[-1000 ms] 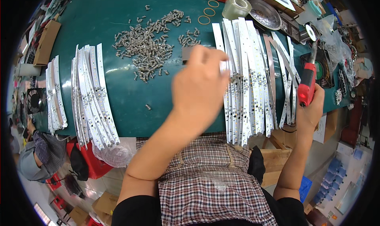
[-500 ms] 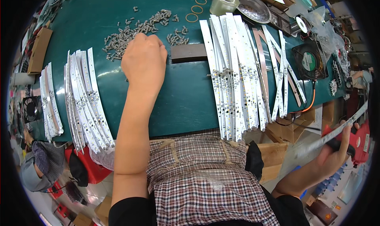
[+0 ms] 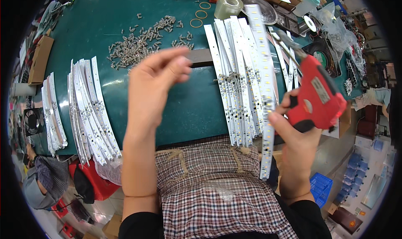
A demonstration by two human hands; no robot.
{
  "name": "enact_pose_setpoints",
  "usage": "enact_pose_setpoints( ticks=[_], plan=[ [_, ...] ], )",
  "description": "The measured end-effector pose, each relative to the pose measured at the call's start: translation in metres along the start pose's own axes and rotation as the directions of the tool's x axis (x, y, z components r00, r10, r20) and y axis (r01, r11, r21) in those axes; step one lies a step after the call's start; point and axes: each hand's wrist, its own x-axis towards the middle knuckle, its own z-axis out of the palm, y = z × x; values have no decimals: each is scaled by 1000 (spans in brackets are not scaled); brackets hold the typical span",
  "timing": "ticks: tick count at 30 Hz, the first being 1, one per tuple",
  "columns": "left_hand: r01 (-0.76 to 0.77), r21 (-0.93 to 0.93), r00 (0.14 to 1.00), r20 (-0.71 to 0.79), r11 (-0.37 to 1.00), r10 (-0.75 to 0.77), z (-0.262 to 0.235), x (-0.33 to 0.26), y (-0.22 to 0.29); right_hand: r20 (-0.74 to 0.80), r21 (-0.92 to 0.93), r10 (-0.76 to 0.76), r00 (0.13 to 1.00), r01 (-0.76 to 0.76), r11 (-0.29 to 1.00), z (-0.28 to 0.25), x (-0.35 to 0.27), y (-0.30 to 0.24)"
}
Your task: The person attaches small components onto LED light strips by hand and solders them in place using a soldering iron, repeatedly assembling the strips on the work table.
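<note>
My right hand (image 3: 298,145) is wrapped round the handle of a red soldering gun (image 3: 314,98), its metal tip pointing up and away to the left. The same hand also pinches a white LED strip (image 3: 265,71) near its lower half, upright over the table edge. My left hand (image 3: 153,80) hovers over the table with fingers curled and thumb near the forefinger; whatever is between them is too small or blurred to make out. Beyond it lies a heap of small metal parts (image 3: 134,48). A stack of LED strips (image 3: 232,84) rests left of the held strip.
More LED strip bundles (image 3: 88,109) lie at the left on the green table (image 3: 184,109). A dark block (image 3: 202,57) sits beside the stack. A tape roll (image 3: 228,6), rubber bands (image 3: 201,14) and a fan (image 3: 324,55) are farther back. Another person (image 3: 39,180) is at far left.
My right hand has come up from the lower right with the soldering gun and LED strip, to beside the stack. My left hand has drawn back from the metal parts and turned.
</note>
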Motion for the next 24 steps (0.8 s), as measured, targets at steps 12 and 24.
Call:
enact_pose_setpoints(
  ticks=[12,24],
  plan=[
    [330,-372,920,333,868,-207,33,-40,-10,151,-19,-19,988,22,1000,25,4,20],
    [305,-376,931,313,875,-190,40,-46,-22,201,-28,30,979,-25,999,29,1,23]
  ],
)
